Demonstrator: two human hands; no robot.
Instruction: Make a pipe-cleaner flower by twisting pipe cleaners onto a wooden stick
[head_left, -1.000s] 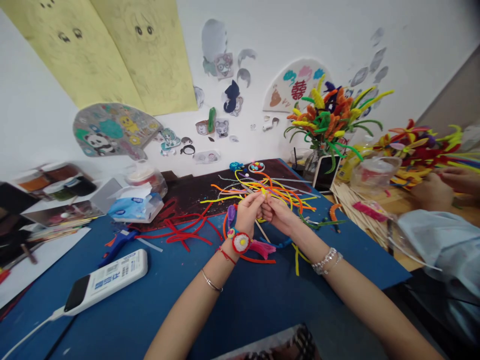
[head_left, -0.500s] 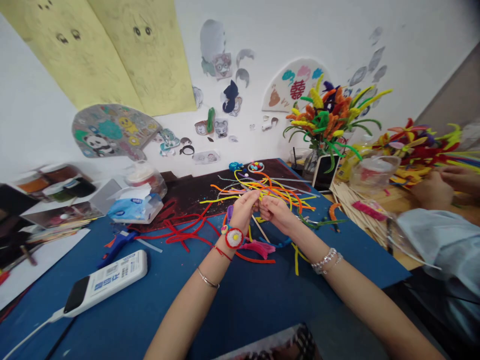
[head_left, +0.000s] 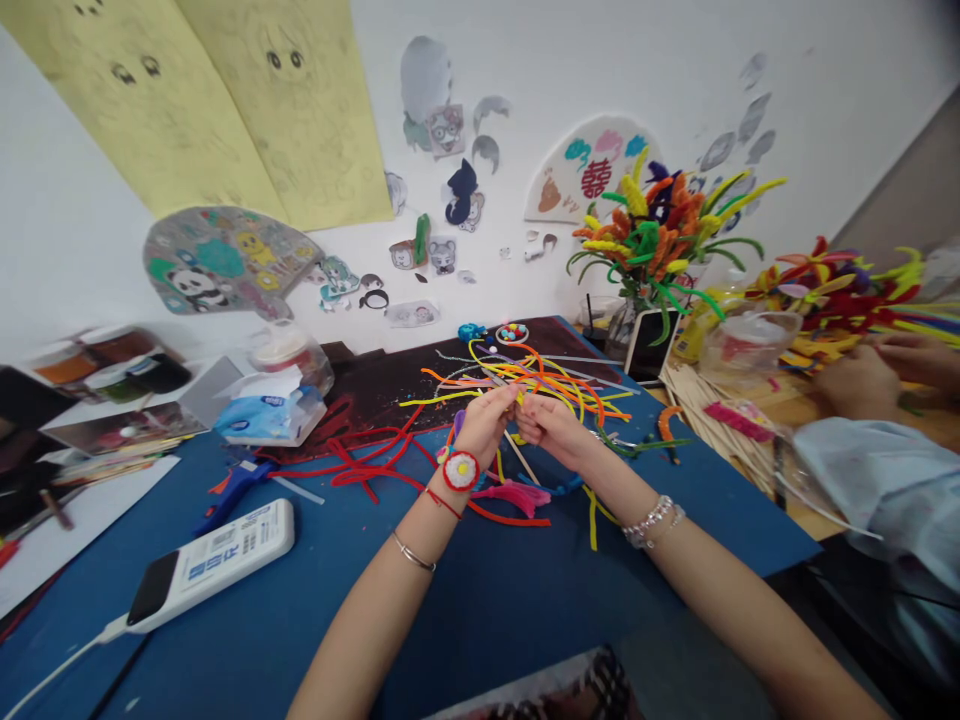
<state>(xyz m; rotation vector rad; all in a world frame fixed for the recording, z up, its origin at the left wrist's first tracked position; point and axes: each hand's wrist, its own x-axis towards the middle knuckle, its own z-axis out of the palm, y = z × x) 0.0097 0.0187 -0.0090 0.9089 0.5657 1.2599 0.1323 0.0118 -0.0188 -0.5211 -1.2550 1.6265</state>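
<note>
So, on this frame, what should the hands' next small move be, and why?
Probably a small twist of the pinch, left hand against right hand. Their fingertips meet above a thin wooden stick that seems to run up between them, with pipe cleaners fanned just beyond. What they pinch is too small to tell.

Bright pipe cleaners (head_left: 540,385) on a blue mat (head_left: 480,610)

Yellow and orange dominate the tangle; red strands (head_left: 360,465) lie to the left, near a pink tassel (head_left: 517,497); the wristband (head_left: 460,470) is red-rimmed white with a yellow centre.
</note>
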